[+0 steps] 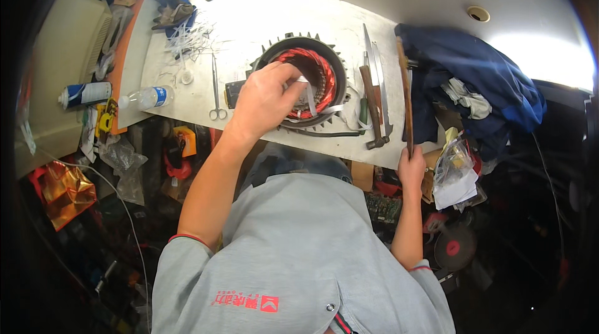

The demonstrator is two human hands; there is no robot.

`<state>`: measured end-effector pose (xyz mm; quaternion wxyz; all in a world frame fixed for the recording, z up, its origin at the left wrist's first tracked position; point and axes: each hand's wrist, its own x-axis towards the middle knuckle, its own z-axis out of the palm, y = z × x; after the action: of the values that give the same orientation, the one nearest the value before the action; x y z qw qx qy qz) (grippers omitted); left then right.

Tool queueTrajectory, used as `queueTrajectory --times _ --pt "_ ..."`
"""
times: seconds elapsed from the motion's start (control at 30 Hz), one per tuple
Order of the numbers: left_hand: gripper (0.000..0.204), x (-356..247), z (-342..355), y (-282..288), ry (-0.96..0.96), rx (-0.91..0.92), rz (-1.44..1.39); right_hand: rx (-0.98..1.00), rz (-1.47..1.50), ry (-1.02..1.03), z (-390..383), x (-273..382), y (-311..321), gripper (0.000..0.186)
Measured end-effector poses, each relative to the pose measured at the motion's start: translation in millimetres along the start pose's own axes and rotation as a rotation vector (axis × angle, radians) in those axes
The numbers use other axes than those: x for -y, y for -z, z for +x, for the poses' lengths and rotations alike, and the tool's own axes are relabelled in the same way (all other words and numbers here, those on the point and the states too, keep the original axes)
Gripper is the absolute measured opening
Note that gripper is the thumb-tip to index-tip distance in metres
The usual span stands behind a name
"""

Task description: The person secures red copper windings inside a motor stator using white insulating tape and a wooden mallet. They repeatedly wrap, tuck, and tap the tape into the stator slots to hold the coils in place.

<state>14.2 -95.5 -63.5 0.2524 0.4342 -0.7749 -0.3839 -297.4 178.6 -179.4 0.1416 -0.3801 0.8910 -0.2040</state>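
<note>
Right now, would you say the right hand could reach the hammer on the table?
Probably yes: the hammer lies close by, uncovered, though the right hand grips a long brown tool.

A hammer (372, 102) is obstructing the way between left hand (267, 98) and right hand (412, 169); beyond the left hand, tabletop (249, 9) is lying open.

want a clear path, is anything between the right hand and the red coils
Yes: the hammer lies on the table between the right hand and the red coils, and the dark finned housing stands around the coils.
</note>
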Motion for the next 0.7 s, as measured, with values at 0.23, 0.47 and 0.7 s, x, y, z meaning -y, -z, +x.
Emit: queueTrajectory --times 0.23,0.47,0.7 --pt "0.014 11 -2 -8 -0.021 -0.003 0.063 0.115 0.949 -0.152 -36 123 54 0.018" --pt "0.015 18 -2 -4 -0.04 -0.053 -0.062 0.036 1.543 0.321 11 244 121 0.032" --pt "0.013 19 -4 -7 -0.072 -0.095 -0.07 0.256 1.638 0.4 11 273 53 0.041"
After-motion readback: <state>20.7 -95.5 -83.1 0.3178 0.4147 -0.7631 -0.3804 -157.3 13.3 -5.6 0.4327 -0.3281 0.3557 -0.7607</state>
